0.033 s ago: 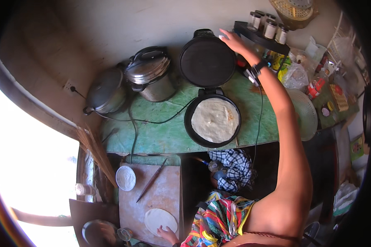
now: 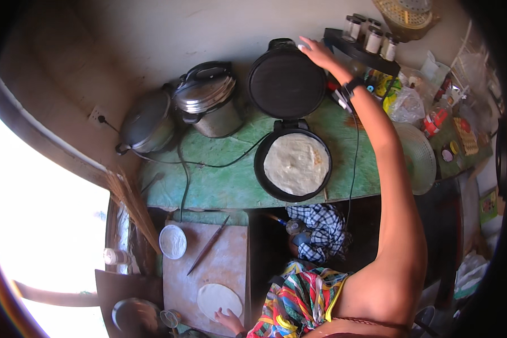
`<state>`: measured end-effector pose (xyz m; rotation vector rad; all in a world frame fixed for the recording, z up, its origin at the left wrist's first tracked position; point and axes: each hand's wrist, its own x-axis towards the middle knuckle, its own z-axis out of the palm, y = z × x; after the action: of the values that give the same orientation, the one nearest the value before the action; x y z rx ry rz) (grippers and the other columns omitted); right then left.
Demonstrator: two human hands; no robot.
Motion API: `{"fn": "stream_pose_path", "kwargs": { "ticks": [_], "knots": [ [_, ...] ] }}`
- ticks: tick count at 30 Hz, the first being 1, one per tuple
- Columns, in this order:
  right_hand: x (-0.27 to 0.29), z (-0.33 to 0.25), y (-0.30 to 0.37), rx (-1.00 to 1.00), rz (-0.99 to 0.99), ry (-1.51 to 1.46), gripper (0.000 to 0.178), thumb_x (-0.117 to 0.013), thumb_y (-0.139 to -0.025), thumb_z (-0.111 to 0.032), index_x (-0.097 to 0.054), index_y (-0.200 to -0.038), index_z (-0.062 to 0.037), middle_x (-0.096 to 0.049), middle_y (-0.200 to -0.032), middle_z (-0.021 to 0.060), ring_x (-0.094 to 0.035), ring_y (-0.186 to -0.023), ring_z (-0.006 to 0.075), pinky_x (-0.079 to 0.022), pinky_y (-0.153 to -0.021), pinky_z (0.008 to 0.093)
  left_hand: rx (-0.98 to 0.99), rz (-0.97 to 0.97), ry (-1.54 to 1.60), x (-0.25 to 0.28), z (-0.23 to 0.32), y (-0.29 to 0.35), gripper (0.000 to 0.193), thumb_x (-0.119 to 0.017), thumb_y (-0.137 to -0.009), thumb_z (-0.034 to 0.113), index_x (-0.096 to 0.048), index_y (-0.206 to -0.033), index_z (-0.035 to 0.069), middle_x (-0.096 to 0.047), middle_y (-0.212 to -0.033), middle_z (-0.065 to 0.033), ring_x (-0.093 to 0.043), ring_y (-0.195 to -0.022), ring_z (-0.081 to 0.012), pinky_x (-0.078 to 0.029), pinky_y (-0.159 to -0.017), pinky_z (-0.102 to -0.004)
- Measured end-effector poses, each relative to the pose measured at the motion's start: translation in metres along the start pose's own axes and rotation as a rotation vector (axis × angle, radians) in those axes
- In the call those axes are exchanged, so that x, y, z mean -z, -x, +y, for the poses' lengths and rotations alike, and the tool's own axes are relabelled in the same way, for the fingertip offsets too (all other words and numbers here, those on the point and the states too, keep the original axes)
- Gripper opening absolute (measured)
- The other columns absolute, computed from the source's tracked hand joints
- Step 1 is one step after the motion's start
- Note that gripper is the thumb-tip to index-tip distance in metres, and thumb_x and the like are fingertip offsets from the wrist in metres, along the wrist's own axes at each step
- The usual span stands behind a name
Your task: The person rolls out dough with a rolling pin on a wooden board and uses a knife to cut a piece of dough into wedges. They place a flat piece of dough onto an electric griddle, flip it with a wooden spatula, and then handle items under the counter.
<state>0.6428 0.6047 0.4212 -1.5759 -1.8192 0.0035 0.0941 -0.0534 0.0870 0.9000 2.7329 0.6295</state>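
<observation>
My right hand (image 2: 316, 53) reaches up and grips the top rim of the black round lid (image 2: 287, 84) of an electric flatbread maker, which stands open and upright. Below the lid, the maker's lower plate (image 2: 262, 169) holds a pale cooked flatbread (image 2: 296, 163). A dark watch (image 2: 350, 87) is on that wrist. My left hand (image 2: 228, 320) is low in the picture, with its fingers spread and resting on the near edge of a raw rolled dough disc (image 2: 217, 297). The disc lies on a wooden board (image 2: 219, 259).
The maker sits on a green table (image 2: 219, 183) with a pressure cooker (image 2: 205, 98), a lidded pot (image 2: 146, 121) and black cords. A spice rack (image 2: 366, 39) and packets crowd the right. A thin rolling pin (image 2: 208, 245) and flour bowl (image 2: 173, 241) lie by the board. A checked cloth (image 2: 315, 225) hangs below.
</observation>
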Motion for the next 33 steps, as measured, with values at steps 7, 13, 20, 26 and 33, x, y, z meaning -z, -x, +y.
{"fn": "stream_pose_path", "kwargs": {
  "ticks": [7, 13, 20, 26, 33],
  "knots": [
    [-0.037, 0.042, -0.097, 0.1, -0.121, 0.12, 0.049, -0.041, -0.086, -0.048, -0.058, -0.11, -0.0085, -0.059, -0.111, 0.0146, -0.053, -0.105, 0.033, -0.041, -0.089, 0.042, 0.155, 0.054, 0.065, 0.003, 0.008, 0.056, 0.034, -0.054, -0.079, 0.006, -0.047, -0.11, -0.006, -0.037, -0.121, -0.0271, -0.039, -0.112, -0.0401, -0.032, -0.095, -0.0434],
    [-0.013, -0.005, -0.03, 0.36, 0.091, 0.093, 0.025, -0.056, -0.082, -0.028, -0.06, -0.097, -0.0078, -0.064, -0.084, 0.0113, -0.061, -0.079, 0.027, -0.046, -0.069, 0.0357, 0.256, 0.032, -0.036, -0.005, -0.015, 0.09, 0.031, -0.056, -0.079, 0.006, -0.05, -0.107, -0.006, -0.042, -0.115, -0.0259, -0.042, -0.108, -0.0393, -0.034, -0.093, -0.0431],
    [-0.005, -0.111, 0.176, 0.605, -0.224, 0.103, 0.018, -0.065, -0.07, -0.016, -0.051, -0.079, -0.0095, -0.047, -0.083, 0.0079, -0.048, -0.088, 0.027, -0.038, -0.079, 0.0397, 0.231, 0.012, -0.022, -0.008, -0.004, 0.096, 0.033, -0.056, -0.081, 0.008, -0.05, -0.11, -0.008, -0.044, -0.113, -0.0262, -0.043, -0.106, -0.0392, -0.035, -0.093, -0.0422],
    [-0.074, -0.111, 0.319, 0.611, -0.315, 0.154, 0.031, -0.071, -0.058, -0.011, -0.049, -0.08, -0.0087, -0.049, -0.094, 0.0082, -0.046, -0.102, 0.0299, -0.034, -0.097, 0.0431, 0.312, 0.078, 0.098, -0.002, -0.039, 0.14, 0.035, -0.057, -0.081, 0.012, -0.051, -0.112, -0.004, -0.041, -0.122, -0.0273, -0.039, -0.115, -0.0393, -0.031, -0.099, -0.0416],
    [-0.055, -0.133, 0.444, 0.572, -0.007, 0.431, 0.051, -0.064, -0.072, -0.011, -0.045, -0.119, -0.011, -0.041, -0.129, 0.0128, -0.043, -0.115, 0.0308, -0.033, -0.097, 0.0451, 0.544, 0.422, 0.355, 0.023, -0.147, 0.306, 0.035, -0.058, -0.08, 0.01, -0.051, -0.113, 0.0, -0.037, -0.127, -0.0226, -0.036, -0.119, -0.036, -0.03, -0.1, -0.0402]
  ]
}}
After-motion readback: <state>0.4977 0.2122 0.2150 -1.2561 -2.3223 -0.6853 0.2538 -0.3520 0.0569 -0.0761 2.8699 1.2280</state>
